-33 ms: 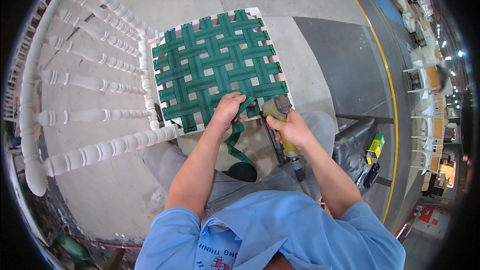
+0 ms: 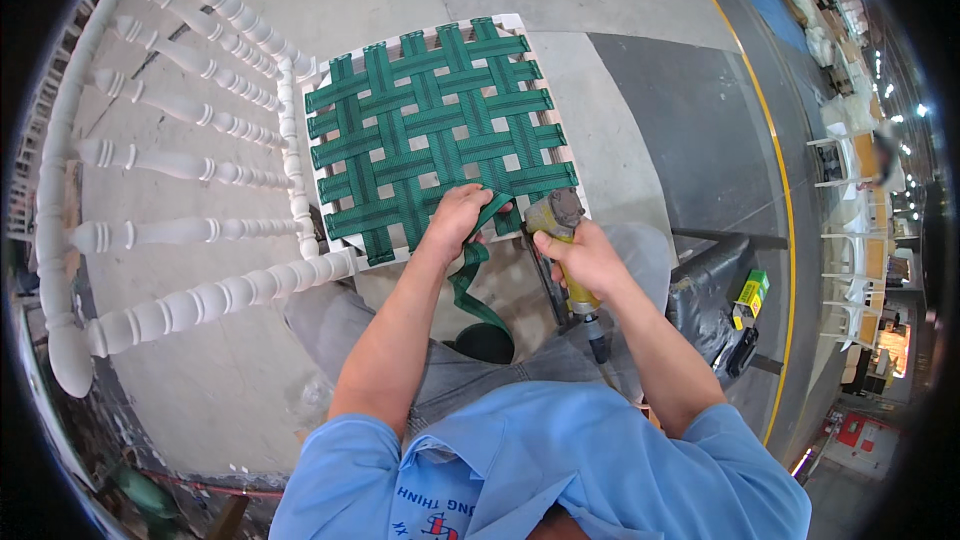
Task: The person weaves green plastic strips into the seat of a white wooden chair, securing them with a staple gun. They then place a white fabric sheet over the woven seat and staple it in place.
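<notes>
My left hand (image 2: 462,215) is closed on a loose green webbing strap (image 2: 492,206) at the near edge of the woven seat. From my fingers the strap hangs down to a dark green roll (image 2: 484,342) between my legs. Green bands cross over and under on the seat webbing (image 2: 415,125), stretched on a white chair frame (image 2: 345,262). My right hand (image 2: 590,262) is wrapped round a yellow air staple gun (image 2: 560,220); its grey head is close to the seat's near right corner. Contact between the gun and the frame cannot be made out.
White turned spindles (image 2: 200,172) form the chair's back, on the left. By my right leg is a black padded seat (image 2: 700,295) with a green-and-yellow box (image 2: 750,298) and a black object (image 2: 742,350) on it. Farther right, a yellow floor line (image 2: 780,180) runs past white chairs (image 2: 850,270).
</notes>
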Tool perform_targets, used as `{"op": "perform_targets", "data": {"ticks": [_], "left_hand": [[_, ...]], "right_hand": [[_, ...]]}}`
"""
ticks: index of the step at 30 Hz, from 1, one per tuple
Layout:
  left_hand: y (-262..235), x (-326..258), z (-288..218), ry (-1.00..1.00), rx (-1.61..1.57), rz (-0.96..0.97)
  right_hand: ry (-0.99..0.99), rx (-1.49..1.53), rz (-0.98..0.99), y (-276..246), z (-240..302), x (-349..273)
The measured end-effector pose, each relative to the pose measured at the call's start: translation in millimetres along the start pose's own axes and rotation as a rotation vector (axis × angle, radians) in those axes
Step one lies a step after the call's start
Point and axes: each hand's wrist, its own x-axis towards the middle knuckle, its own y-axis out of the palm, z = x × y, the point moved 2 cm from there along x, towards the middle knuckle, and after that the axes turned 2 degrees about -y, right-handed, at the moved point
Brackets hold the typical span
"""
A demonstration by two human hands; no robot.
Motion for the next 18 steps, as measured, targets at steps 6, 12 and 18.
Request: {"op": "perform_targets", "data": {"ticks": [6,12,18], "left_hand": [[-6.0,1.0,-0.3,-0.015,-0.007,0.019],[-9.2,-1.6,-4.8,-0.014,-0.035,0.037],[-12.3,6.7,0.3,0.006,-0.033,0.058]], "right_hand": [[0.014,-0.050,0.016,6.8,0.6,7.5],[0.014,-0.102,-0.027,9.0,2.3,8.8],[0.015,-0.122,-0.030,10.3,1.1,11.7]]}}
